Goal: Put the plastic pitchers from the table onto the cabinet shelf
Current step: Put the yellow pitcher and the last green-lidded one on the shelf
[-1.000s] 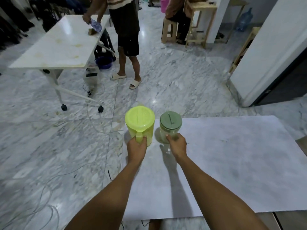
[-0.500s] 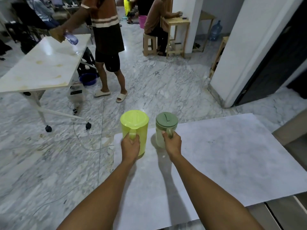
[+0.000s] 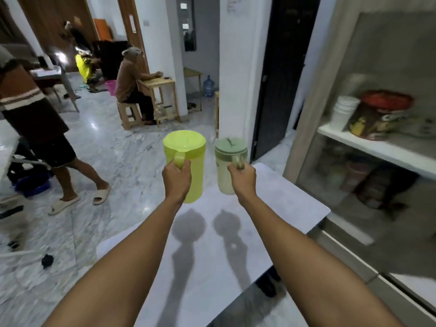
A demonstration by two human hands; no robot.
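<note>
You have both pitchers off the surface (image 3: pixel 271 208) and in the air above its far end: your left hand (image 3: pixel 176 179) has its grip closed around the handle of the yellow-green pitcher (image 3: pixel 188 166), and your right hand (image 3: pixel 243 179) is clamped the same way on the handle of the pale green pitcher (image 3: pixel 227 168). The cabinet shelf (image 3: pixel 377 149) lies to the right of the pale green pitcher and a little higher, so the carry swings that way. The shelf is the worry: a stack of white cups (image 3: pixel 343 112) and a printed tin with a red lid (image 3: pixel 379 116) already stand near its front edge, and a pitcher brought in low or fast could knock them, or land half over the lip and tip. The two pitchers hang near each other, so they may clash as you turn, and a one-handle hold lets each swing. A person (image 3: pixel 33 119) stands well to the left of the yellow-green pitcher, clear of your path. The tin seems to carry cartoon artwork, but the blur leaves no lettering readable, and neither pitcher shows any brand.
</note>
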